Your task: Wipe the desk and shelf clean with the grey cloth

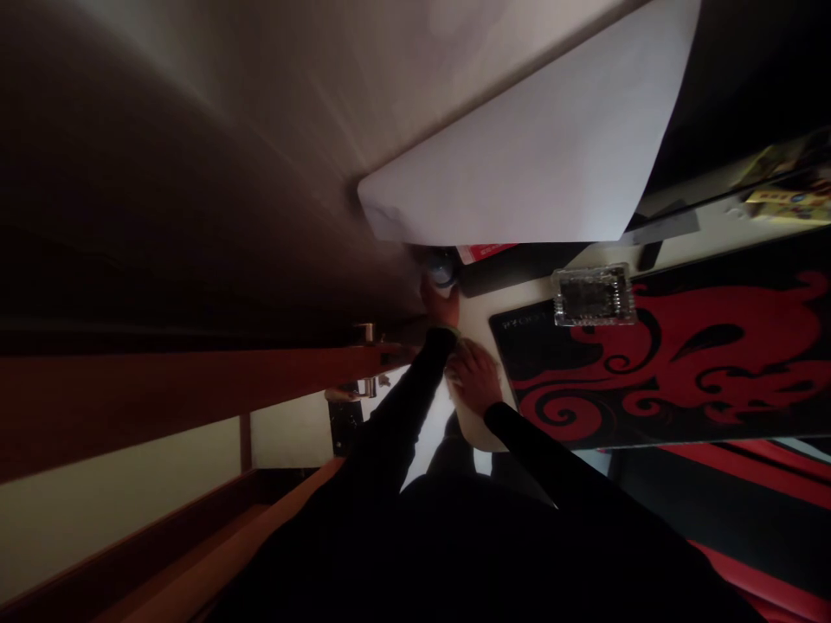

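Observation:
The scene is dim and tilted. Both arms wear black sleeves and reach up from the bottom middle. My left hand (440,305) is stretched farthest and closes round the base of a small bluish round object (442,268), just under the edge of a large white sheet (532,156). My right hand (476,377) lies back-up on the pale desk (477,433) beside the left wrist. Its fingers are curled over something pale that I cannot make out.
A black and red patterned mat (688,372) covers the desk on the right, with a clear glass ashtray (592,296) on its near corner. A red item (486,251) peeks from under the sheet. A yellow box (789,204) lies far right. A wooden door (162,389) with a metal handle (364,332) fills the left.

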